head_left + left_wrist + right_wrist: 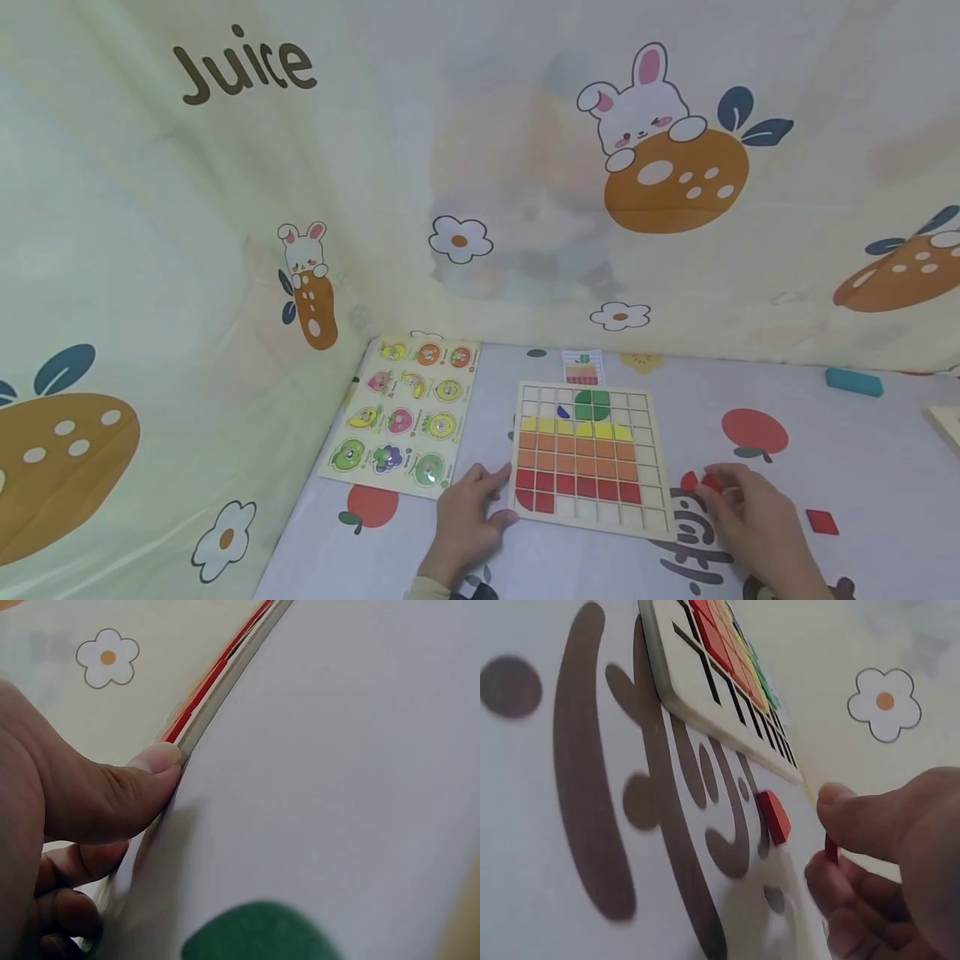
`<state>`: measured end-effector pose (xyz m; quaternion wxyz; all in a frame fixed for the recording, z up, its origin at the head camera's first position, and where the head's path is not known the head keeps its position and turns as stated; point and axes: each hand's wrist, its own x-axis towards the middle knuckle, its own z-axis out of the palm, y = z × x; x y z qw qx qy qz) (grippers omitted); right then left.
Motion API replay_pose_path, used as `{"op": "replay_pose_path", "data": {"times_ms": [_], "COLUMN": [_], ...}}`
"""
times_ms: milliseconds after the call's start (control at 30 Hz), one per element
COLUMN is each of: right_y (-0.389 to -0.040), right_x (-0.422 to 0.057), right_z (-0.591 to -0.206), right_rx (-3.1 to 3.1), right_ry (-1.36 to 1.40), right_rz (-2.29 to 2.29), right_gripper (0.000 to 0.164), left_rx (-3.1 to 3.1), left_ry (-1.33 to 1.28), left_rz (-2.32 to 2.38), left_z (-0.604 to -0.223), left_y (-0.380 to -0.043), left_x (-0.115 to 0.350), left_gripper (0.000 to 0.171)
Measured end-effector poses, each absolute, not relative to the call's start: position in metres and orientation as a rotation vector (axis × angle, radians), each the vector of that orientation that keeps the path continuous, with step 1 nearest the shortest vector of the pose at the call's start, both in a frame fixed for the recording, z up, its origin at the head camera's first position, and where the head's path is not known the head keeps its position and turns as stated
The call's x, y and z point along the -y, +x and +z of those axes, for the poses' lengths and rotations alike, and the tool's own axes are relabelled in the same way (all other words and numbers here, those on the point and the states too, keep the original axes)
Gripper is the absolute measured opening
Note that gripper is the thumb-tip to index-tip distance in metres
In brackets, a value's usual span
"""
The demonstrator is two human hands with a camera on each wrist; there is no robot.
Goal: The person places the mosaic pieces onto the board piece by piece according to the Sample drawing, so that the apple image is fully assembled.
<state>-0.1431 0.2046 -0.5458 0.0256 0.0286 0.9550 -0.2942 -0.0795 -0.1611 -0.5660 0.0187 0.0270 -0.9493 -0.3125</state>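
Observation:
A square wooden grid board (652, 500) lies on the cloth, filled in part with green, blue, yellow, orange and red tiles. My left hand (468, 512) touches the board's left edge near its lower corner; the thumb (142, 787) lies against that edge in the left wrist view. To the right of the board, my right hand (750, 517) pinches a small red tile (831, 847) between thumb and finger, mostly covered by them. Beside those fingertips a loose red tile (775, 817) lies on the cloth. Another red tile (822, 522) lies flat to the hand's right.
A fruit picture board (401, 408) lies left of the grid board. Behind the grid board is a small picture card (582, 367). A teal block (854, 382) sits at the back right, and a pale board edge (947, 425) shows at far right. Printed curtains rise behind.

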Motion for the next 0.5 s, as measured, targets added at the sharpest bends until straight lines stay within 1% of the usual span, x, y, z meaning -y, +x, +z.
{"op": "replay_pose_path", "data": {"times_ms": [167,267,400,500], "right_y": [-0.137,-0.134,-0.129,-0.127], "right_x": [-0.185,-0.171,-0.155,-0.146], "right_z": [-0.540,-0.537,-0.536,-0.537], "right_rx": [-2.991,-2.970,-2.943,-2.929], "right_ry": [0.064,0.044,-0.049,-0.144], "right_rz": [-1.015,-1.077,-1.135,-1.177], "right_gripper": [0.050,0.050,0.049,0.045], "left_rx": [2.959,2.961,2.955,2.952], "left_ry": [0.093,0.094,0.080,0.077], "left_rz": [-0.948,-0.958,-0.983,-0.986], "left_z": [-0.566,-0.566,-0.567,-0.566], "left_y": [-0.079,-0.079,-0.080,-0.080], "left_x": [0.162,0.163,0.163,0.163], "left_gripper": [0.062,0.062,0.062,0.062]}}
